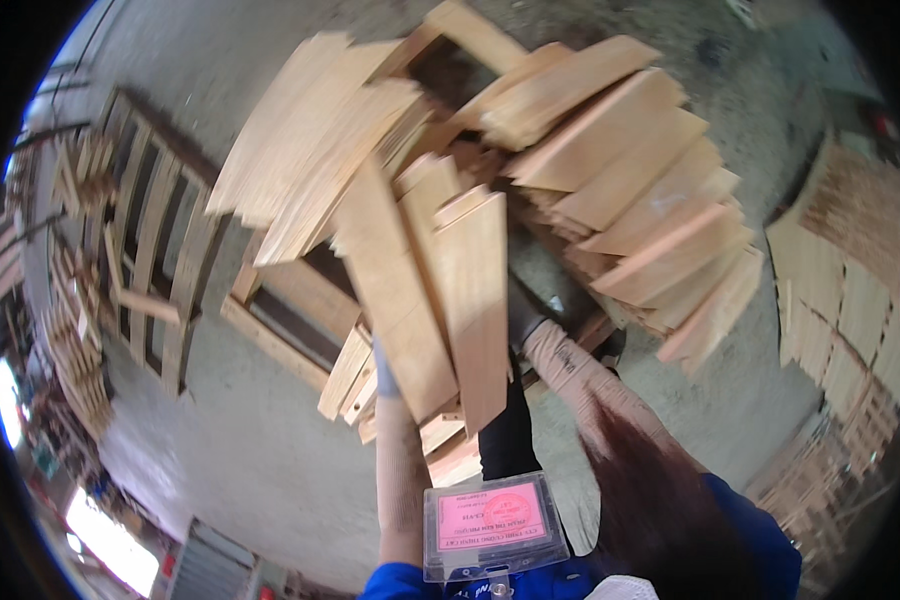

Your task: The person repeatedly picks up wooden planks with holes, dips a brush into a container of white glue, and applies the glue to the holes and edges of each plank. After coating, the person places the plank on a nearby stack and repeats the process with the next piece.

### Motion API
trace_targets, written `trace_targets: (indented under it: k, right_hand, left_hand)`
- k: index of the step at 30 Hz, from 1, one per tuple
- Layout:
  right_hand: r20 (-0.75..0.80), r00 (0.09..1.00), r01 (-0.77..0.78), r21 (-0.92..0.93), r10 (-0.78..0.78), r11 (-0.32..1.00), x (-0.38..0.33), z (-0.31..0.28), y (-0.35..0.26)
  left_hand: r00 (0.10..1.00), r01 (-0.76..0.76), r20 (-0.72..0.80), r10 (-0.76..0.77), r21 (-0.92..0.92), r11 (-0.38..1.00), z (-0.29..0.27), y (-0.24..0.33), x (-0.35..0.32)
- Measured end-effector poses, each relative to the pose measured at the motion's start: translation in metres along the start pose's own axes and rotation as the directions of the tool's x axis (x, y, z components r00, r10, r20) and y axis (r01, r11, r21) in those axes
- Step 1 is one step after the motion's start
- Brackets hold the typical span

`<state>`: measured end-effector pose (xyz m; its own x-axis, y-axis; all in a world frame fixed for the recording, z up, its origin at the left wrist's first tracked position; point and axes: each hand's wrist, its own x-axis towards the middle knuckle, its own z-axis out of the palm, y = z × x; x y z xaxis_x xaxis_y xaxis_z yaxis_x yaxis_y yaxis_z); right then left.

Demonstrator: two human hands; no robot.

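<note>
A bundle of light wooden boards (395, 300) slants in front of me, its near ends toward my body. My left hand (384, 372), in a grey glove, grips the bundle from its left side. Its fingers are hidden behind the wood. At the right edge of the shorter boards (477, 310) is my right hand (527, 308) in a dark grey glove, blurred and partly covered, holding the same bundle. Just beyond lie a fanned stack of thin boards (300, 130) on the left and a larger leaning pile of boards (650, 200) on the right.
Under the stacks is a wooden pallet (270, 335). More short wood pieces (355, 375) lie beside my left forearm. Another pallet (155, 240) and wood heaps (75, 330) stand at the left. Flat stacked boards (840, 290) are at the right. A badge (495, 527) hangs at my chest.
</note>
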<state>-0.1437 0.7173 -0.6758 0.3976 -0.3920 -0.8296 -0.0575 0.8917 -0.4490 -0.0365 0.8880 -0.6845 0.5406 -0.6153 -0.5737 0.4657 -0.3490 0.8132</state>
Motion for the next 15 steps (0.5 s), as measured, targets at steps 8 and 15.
trace_targets:
  k: [8,15]
  right_hand:
    - [0.34,0.911,0.365,-0.397,-0.234,0.842,-0.095,-0.017,-0.051]
    - [0.377,0.92,0.087,0.065,-0.105,0.994,-0.258,-0.096,-0.16]
  left_hand:
    - [0.973,0.22,0.016,-0.23,-0.366,0.904,0.046,0.068,-0.133]
    - [0.976,0.217,0.103,-0.192,-0.544,0.81,0.176,0.122,-0.22]
